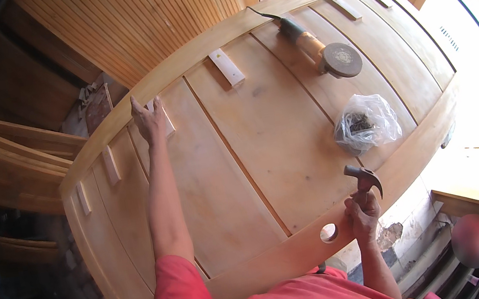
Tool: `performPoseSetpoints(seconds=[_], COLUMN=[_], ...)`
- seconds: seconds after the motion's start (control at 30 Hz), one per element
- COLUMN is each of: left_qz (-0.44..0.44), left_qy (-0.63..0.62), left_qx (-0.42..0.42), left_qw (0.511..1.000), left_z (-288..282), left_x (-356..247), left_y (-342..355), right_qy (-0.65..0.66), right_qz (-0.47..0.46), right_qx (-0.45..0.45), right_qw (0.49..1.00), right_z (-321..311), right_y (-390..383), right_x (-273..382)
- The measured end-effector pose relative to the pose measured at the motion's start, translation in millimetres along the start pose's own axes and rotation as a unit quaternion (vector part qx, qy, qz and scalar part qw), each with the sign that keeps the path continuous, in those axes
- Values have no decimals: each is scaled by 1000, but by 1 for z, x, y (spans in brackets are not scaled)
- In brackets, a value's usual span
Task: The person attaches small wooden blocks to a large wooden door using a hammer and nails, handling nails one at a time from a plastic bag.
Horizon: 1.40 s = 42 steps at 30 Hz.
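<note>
My left arm stretches across the large wooden door panel (261, 127) to its far rail. There my left hand (151, 123) grips a small wood block (169, 123) that stands against the rail's inner edge; the hand covers part of it. In my right hand (363, 215) is a claw hammer (364, 177), grasped by the handle with its head up, above the near rail. Left of this hand, a round hole (328, 232) goes through the rail. A clear plastic bag (367, 123) with small dark pieces inside lies on the panel beyond the hammer.
An angle grinder (317, 49) with a round disc lies on the panel, its cord running over the far rail. More wood blocks (227, 67) line that rail. Slatted wood (150, 19) stands behind; curved boards (20, 146) are stacked left. A person (473, 241) is at lower right.
</note>
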<state>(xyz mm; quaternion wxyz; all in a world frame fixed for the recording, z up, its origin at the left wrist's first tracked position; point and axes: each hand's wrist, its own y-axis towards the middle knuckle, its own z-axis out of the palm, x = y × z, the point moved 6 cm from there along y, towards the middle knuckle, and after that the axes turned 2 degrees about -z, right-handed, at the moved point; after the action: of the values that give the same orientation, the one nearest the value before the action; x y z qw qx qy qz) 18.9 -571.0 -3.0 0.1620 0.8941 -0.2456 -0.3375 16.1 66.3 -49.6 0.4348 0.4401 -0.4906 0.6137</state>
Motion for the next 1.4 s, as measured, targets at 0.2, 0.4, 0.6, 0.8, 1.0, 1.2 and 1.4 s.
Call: performPoseSetpoints(seconds=[0.2,0.4,0.6,0.8,1.0,1.2,1.4], left_qz=[88,197,347,410,408,329,289], left_qy=[-131,-171,-204,-141,-113,-100,-31], left_qx=[56,143,207,201,199,210,293], left_qw=[986,955,892,878,884,915,911], left_z=[-57,-65,-14,-15,-35,-15,22], left_x=[-69,-212,-352,-360,-356,-359,-361], left_y=[-178,-329,-367,-405,-420,-399,-376], right_qy=[-57,108,90,97,67,83,72], right_qz=[-33,7,-73,-65,-55,-68,-64], right_qx=[47,70,-12,-8,-5,-15,-7], right_qw=[997,992,993,993,996,994,995], right_z=[-7,-40,-113,-132,-132,-132,-131], right_y=[6,25,104,124,121,122,124], right_x=[-14,25,63,51,55,56,52])
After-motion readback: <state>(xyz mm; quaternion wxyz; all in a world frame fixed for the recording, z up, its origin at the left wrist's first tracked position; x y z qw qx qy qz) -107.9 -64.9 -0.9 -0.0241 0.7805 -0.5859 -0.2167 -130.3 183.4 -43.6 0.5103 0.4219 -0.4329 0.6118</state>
